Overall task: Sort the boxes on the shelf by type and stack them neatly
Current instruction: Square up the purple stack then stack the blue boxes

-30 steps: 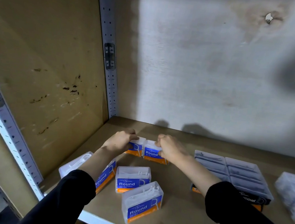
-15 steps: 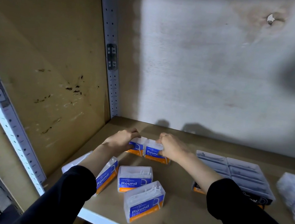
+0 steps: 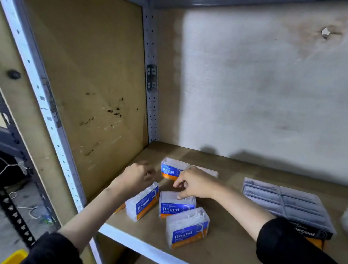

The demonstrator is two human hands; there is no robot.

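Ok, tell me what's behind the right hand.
Two boxes stand side by side behind the right hand: the left Round box shows its blue label; the second box shows only a clear top edge, its front covered by the hand.

One head-worn wide-angle view; looks forward and down into the shelf (image 3: 231, 247) bay, close; edges seemingly bowed.
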